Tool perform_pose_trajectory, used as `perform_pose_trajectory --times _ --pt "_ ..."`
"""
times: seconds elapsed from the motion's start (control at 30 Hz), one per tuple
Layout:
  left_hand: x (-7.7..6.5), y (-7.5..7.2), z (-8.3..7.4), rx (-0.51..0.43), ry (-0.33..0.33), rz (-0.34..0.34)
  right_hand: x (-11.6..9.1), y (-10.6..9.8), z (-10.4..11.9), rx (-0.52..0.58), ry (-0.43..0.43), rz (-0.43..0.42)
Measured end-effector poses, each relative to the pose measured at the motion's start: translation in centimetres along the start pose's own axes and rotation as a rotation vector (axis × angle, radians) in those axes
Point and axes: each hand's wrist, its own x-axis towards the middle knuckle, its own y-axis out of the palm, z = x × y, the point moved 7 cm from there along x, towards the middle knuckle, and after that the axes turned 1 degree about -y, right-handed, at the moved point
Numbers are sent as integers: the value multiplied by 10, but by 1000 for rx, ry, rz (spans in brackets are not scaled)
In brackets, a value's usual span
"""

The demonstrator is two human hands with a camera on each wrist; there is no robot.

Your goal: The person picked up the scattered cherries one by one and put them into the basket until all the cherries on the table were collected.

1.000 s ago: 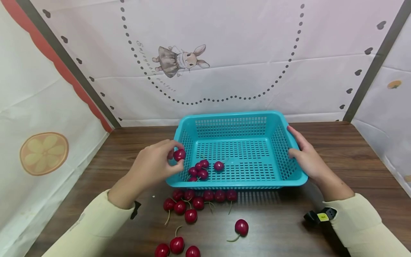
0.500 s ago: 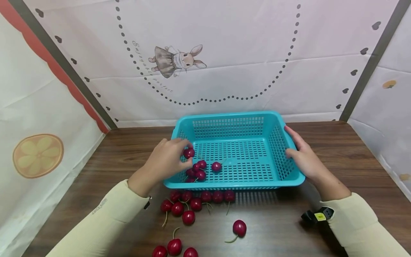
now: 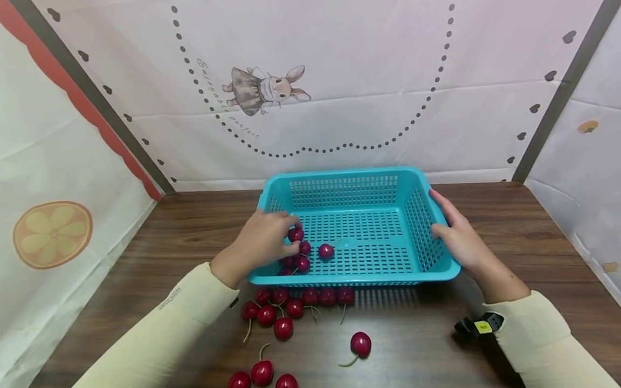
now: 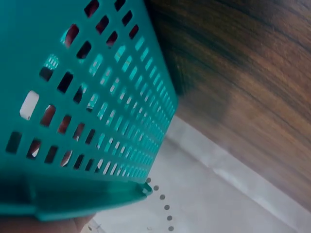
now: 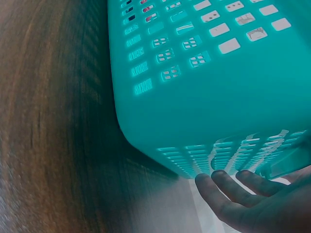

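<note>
In the head view, my left hand (image 3: 262, 242) reaches over the left rim of a turquoise plastic basket (image 3: 349, 173). It pinches a dark red cherry (image 3: 295, 234) between thumb and fingers, low inside the basket. Right by the thumb lies a small cluster of cherries (image 3: 302, 263), partly hidden by the hand, and a single cherry (image 3: 325, 251) sits just to the right. My right hand (image 3: 463, 242) holds the basket's right rim, thumb at the inner edge and fingers along the outside wall. The left wrist view shows mostly the slotted basket wall (image 4: 112, 87).
Several stemmed cherries (image 3: 283, 328) lie on the wooden table (image 3: 208, 215) before the basket. One cherry (image 3: 360, 344) lies apart on the right, with more at the bottom edge. A printed white cloth (image 3: 368, 64) hangs behind the basket and at both sides.
My left hand has moved right, from the basket's left rim to inside it, carrying the cherry down beside the cluster. The right hand keeps its hold; the view has shifted slightly.
</note>
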Motion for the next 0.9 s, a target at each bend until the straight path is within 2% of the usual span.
perform_pose_trajectory --times 0.37,0.6,0.9 --pt "-1 6 -4 224 23 5 1 0 0 -4 1 -7" --pt "-1 9 -6 278 36 52 1 0 1 -10 -1 -10" --pt "-1 12 -7 302 47 59 1 1 1 -18 3 -11"
